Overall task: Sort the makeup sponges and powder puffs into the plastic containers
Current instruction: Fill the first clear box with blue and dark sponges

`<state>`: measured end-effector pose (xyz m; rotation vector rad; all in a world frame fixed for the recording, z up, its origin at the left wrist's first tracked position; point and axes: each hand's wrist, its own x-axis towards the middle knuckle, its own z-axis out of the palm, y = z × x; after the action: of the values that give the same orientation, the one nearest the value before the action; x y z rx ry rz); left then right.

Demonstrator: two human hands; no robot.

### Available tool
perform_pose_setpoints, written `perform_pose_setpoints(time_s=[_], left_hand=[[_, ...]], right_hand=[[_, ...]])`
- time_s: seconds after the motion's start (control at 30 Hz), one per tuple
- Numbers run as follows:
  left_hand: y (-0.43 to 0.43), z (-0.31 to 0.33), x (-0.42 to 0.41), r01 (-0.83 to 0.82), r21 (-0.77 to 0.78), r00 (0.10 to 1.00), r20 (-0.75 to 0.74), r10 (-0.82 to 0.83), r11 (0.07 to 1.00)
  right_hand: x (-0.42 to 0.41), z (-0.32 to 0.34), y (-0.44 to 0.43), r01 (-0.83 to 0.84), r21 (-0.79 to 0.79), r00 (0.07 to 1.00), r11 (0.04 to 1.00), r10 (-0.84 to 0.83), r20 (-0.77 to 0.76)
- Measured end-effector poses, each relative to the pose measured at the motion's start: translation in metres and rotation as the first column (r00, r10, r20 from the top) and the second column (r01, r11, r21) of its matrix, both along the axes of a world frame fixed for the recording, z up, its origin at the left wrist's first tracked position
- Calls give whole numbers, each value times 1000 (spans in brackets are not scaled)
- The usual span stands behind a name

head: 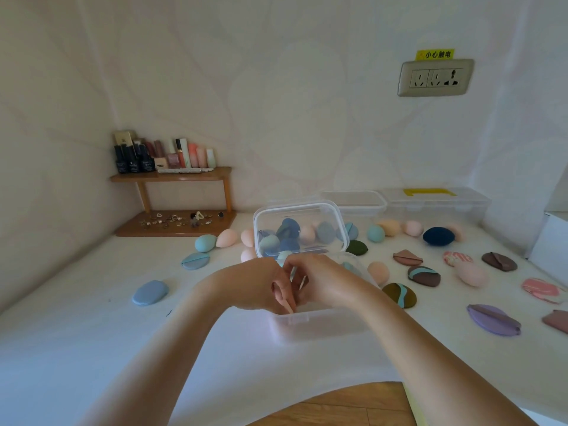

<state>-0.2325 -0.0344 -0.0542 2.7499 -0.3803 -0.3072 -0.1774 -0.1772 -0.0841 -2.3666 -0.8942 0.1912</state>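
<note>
- The left hand and the right hand were held close together over an open clear container, which stood in the near middle of the white-covered table.
- The fingers of both hands were curled and touching one another just above the container's near wall. Whether anything was gripped between them could not be told.
- The container's lid was stood upright behind the hands. Blue, teal and peach shapes were seen through it, but whether they lay in the container or behind it could not be told.
- To the left of the container, a teal sponge and a peach sponge were found side by side and touching. A blue puff lay nearer the person, and a second blue puff nearer still, well apart from the rest.
- To the right, more pieces were spread over the table: a dark green puff just beside the lid, a navy puff, a brown puff, an olive and teal puff, a pink sponge and a purple puff.
- Along the wall at the back, a second clear container and a box with a yellow handle were set next to each other.
- In the left corner, a wooden shelf was loaded with bottles on top and small trinkets on its lower board.
- A wall socket was mounted high on the right.
</note>
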Motion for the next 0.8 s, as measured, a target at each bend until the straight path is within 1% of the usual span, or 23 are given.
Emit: perform_pose_setpoints(time_s=[0.1, 0.2, 0.27, 0.33, 0.4, 0.47, 0.53, 0.6, 0.67, 0.7, 0.73, 0.77, 0.8], left_hand=[[-9, 4, 5, 26, 143, 1000, -8, -25, 989], [-19, 1, 6, 19, 292, 997, 60, -38, 956], [-22, 1, 5, 5, 346, 992, 116, -48, 938], [-20, 7, 5, 28, 342, 995, 82, -60, 939], [-11, 16, 3, 38, 264, 999, -23, -34, 964], [1, 23, -2, 70, 194, 993, -112, -48, 979], [9, 24, -8, 131, 153, 982, -157, -107, 979], [14, 23, -15, 153, 74, 975, -172, -138, 986], [22, 23, -21, 127, -54, 982, -137, -133, 990], [26, 24, -22, 102, -126, 988, -100, -114, 987], [32, 25, -22, 44, -200, 997, -48, -54, 979], [40, 24, -18, -38, -278, 999, 18, 45, 960], [50, 22, -11, -123, -346, 982, 93, 164, 930]], right_hand=[[0, 3, -2, -35, 3, 999, 999, 35, -35], [0, 2, -4, -33, 2, 999, 999, 33, -14], [1, 1, -3, -41, 7, 999, 999, 41, -2], [4, -2, -2, -41, 12, 999, 999, 41, -4], [5, -2, -3, -46, 5, 998, 999, 47, -30], [6, -1, -4, -75, 9, 992, 997, 75, -99], [6, 0, -6, -111, 15, 983, 994, 112, -146], [3, 0, -7, -81, 70, 979, 994, 92, -181], [1, -1, -7, -63, 94, 982, 994, 78, -173], [0, 0, -7, -72, 62, 987, 995, 80, -142], [-1, 1, -7, -78, 33, 988, 996, 82, -132], [-2, 3, -8, -82, 8, 988, 997, 82, -130], [-2, 4, -8, -83, -3, 988, 997, 82, -128]])
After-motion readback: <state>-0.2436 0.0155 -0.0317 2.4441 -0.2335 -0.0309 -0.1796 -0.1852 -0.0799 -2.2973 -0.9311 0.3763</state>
